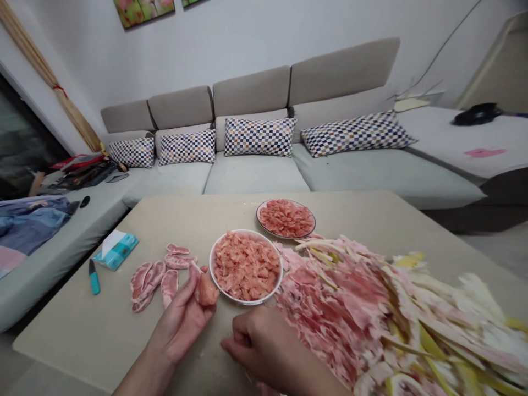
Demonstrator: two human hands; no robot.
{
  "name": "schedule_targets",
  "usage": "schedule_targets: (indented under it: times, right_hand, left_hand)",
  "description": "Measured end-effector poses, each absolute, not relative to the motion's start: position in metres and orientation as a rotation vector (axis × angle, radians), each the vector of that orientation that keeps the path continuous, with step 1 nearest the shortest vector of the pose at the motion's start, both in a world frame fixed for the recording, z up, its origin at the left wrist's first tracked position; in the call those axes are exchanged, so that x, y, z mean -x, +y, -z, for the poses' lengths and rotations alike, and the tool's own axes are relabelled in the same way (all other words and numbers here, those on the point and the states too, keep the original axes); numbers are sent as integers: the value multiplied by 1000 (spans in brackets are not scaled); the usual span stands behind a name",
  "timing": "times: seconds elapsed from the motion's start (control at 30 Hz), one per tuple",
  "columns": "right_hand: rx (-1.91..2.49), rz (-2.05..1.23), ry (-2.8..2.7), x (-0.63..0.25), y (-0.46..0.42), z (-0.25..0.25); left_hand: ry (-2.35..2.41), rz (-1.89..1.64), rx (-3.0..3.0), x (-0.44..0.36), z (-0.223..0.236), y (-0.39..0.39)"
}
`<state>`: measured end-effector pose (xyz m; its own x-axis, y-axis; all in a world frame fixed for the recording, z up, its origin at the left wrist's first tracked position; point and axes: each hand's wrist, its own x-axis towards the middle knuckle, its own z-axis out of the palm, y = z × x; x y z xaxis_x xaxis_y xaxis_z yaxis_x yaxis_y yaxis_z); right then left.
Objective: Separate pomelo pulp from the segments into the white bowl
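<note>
My left hand (185, 305) is closed on a partly peeled pink pomelo segment (207, 290), held just left of a white bowl (213, 275) heaped with peeled pomelo flesh (247, 264). My right hand (259, 335) is in front of the bowl with its fingers curled; whatever it may hold is hidden. Several unpeeled pomelo segments (147, 283) lie on the table beyond my left hand. Right of the bowl spreads a large pile of pink membranes (334, 308), mixed with white and yellow rind (429, 330). Behind the bowl, a dark-rimmed plate (305, 235) carries more flesh.
A small knife with a teal handle (94, 281) lies on the table's left side, beside a blue tissue pack (117, 252). Beyond the pale table (198, 212) stands a long sofa (256, 176) with several checkered cushions (259, 137).
</note>
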<state>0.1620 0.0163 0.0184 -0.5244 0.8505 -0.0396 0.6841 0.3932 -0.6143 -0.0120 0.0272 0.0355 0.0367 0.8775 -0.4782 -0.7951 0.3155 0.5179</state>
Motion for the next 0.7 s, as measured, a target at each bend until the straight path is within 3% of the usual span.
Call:
schedule_targets:
  times: [0.23,0.7]
  right_hand:
    - [1184,-1214,-1932,-178,31,-30]
    - [1006,-1228,-1566,-165,33,-24]
  left_hand:
    - [814,-1280,-275,6,-29,25]
    - [974,-1272,-644,-9,-31,12]
